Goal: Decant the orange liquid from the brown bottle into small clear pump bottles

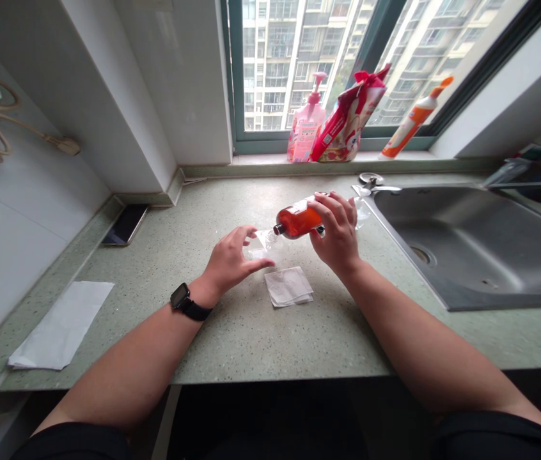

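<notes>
Head view, left to right: a folded white paper sheet [64,326] and a black smartphone [126,225] lie at the left side of the worktop [251,345], clear of the hands. The left hand [232,255], with a smartwatch [181,296] at its wrist, curves around a clear container [270,246]; thumb and fingers stand apart, and whether they grip its wall cannot be told. A folded tissue [290,285] lies flat just in front of the container. The translucent orange-red bottle [299,219] is tilted above the worktop, its open-looking neck directed left and slightly down, beside the container's mouth. The right hand [335,227] is clamped around the bottle's body. A stainless steel sink [453,301] is at the right.

The step in hand appears to be pouring; no stream is discernible. The next move likely calls for steadying the container, aligning both mouths and tilting the bottle gradually.
</notes>
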The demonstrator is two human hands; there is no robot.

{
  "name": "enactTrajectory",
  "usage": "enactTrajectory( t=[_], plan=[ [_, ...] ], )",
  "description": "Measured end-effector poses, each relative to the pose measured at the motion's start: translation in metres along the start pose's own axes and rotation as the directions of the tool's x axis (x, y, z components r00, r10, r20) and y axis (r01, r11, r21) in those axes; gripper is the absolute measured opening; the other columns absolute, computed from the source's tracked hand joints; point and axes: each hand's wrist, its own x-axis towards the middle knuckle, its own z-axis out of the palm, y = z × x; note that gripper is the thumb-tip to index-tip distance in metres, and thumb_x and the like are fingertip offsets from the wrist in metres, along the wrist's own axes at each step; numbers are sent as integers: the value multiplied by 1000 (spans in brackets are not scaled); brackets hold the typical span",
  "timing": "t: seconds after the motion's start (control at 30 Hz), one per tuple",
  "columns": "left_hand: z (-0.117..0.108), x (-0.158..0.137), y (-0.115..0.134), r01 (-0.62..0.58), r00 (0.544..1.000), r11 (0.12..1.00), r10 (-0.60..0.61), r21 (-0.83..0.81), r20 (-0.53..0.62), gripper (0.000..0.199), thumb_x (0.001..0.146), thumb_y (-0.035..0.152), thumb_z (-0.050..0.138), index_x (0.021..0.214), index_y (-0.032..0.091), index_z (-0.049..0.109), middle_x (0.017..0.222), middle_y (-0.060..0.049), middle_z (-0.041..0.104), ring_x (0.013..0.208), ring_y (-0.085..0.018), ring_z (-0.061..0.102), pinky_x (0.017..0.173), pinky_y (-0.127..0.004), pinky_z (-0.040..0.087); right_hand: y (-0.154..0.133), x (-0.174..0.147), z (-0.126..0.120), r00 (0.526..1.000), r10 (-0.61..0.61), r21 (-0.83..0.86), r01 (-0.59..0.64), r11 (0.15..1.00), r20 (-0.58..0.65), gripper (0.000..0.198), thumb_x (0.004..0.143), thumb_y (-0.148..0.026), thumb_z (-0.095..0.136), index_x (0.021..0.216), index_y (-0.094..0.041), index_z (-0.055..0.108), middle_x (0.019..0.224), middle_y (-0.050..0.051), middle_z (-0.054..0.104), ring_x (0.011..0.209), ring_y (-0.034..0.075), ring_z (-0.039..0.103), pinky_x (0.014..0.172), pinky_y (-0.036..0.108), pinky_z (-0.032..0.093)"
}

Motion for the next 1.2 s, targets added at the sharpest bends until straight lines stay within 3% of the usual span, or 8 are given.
enactTrajectory(
  t=[0.3, 1.2],
  plan=[
    [0, 0, 1, 8, 1000, 1000, -8, -6, 12, 77, 76, 72, 88, 128, 22, 60, 120, -8, 75, 96, -26, 79, 83, -39, 64, 2, -1, 4, 995, -64, -54, 60, 997, -71, 64, 89, -8, 63, 146, -35, 55, 150, 6, 66, 153, 35, 49, 133, 67, 26],
    [-1, 0, 2, -1, 1000, 1000, 2, -20, 16, 80, 76, 78, 84, 128, 21, 61, 120, -9, 75, 96, -26, 78, 81, -39, 64, 0, -1, 1, 996, -70, -59, 68, 996, -49, 67, 89, -9, 61, 149, -37, 52, 151, 6, 64, 155, 37, 47, 132, 69, 27]
  ],
)
